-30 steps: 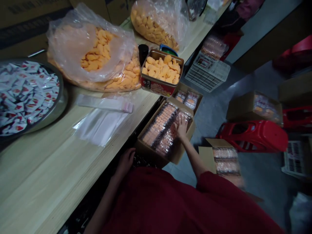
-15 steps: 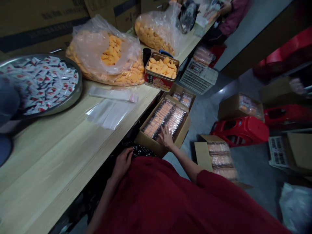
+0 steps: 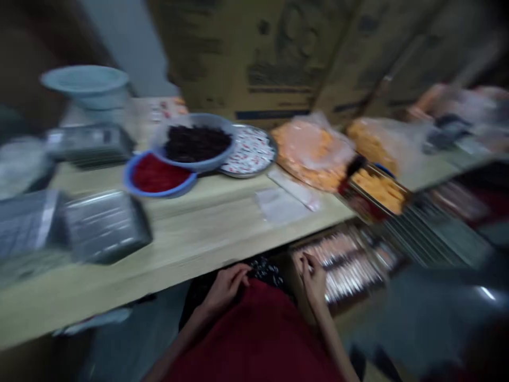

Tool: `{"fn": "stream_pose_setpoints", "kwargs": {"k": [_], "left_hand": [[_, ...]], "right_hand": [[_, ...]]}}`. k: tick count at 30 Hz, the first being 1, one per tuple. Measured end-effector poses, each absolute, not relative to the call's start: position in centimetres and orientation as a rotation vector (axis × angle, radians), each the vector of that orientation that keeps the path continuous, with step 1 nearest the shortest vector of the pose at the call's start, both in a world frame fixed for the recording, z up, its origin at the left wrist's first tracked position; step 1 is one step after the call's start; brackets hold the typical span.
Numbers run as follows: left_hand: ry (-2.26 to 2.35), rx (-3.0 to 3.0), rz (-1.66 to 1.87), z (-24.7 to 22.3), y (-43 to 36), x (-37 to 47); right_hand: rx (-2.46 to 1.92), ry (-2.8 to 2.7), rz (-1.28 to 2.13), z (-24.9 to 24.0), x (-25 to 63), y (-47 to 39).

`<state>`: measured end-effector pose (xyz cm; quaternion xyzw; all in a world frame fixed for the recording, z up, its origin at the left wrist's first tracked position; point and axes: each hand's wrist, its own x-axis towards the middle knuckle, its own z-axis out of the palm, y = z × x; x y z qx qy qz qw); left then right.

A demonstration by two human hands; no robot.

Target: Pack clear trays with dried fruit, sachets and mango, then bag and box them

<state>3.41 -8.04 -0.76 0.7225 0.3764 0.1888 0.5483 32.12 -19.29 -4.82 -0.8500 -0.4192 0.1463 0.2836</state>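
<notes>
Right hand [image 3: 315, 281]: fingers curled in, thumb near forefinger; blur, cannot tell whether anything is pinched. It overlaps the near left part of a cardboard box [image 3: 299, 284]; contact with the contents not resolved. Left hand [image 3: 226, 286]: fingers drawn together, tips beside dark patterned cloth [image 3: 267, 270] at the lap; cannot tell whether it grips anything.

Packets [image 3: 352, 278] lie in the box, under and to the right of the right hand: shiny film, close-set in two rows. Box walls bound that hand's room at the sides; the surface [image 3: 194, 223] bounds it beyond. Both hands are on the near side of the surface's straight front edge, the left hand just beside it. On the box's other side, grey floor [image 3: 431, 300] gives room.

Surface: pale wood, visible grain. Thin clear sleeves [image 3: 280, 206] lie flat beyond the hands, a long film strip [image 3: 292, 187] just beside them. A rectangular metal tin [image 3: 360, 204] of orange pieces [image 3: 379, 190] stands at the edge, above the box. Farther back: a soft clear bag [image 3: 306, 135] of similar pieces, then a round tray [image 3: 274, 153] of small white sachets [image 3: 249, 151]. Leftward: a bowl [image 3: 210, 165] of dark shreds, a blue basin [image 3: 173, 192] with red contents, glossy plastic trays [image 3: 104, 225].
</notes>
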Motion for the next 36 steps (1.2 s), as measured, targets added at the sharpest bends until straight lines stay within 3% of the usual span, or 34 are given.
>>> {"fn": "stream_pose_setpoints", "kwargs": {"k": [4,10,15,21,36], "left_hand": [[1.048,1.586,0.701,3.7,-5.2,-1.9],[1.856,1.4,1.682,9.1,2.1,-18.1],[2.336,1.318,1.855,8.8,5.6,-27.6],[1.705,0.339,2.239,3.9,6.1,-27.2],[1.283,0.098,2.262,2.4,7.3,-27.9]], "right_hand": [[-1.792,-1.074,0.263,-2.5,30.8,-13.5],[-1.448,-1.518,0.526,-3.8,25.0,-4.7],[-1.235,-1.747,0.633,-5.2,20.8,-0.9],[-1.237,-1.657,0.6,-5.1,20.1,-0.6],[-1.247,-1.677,0.632,-5.2,20.0,-0.6]]}}
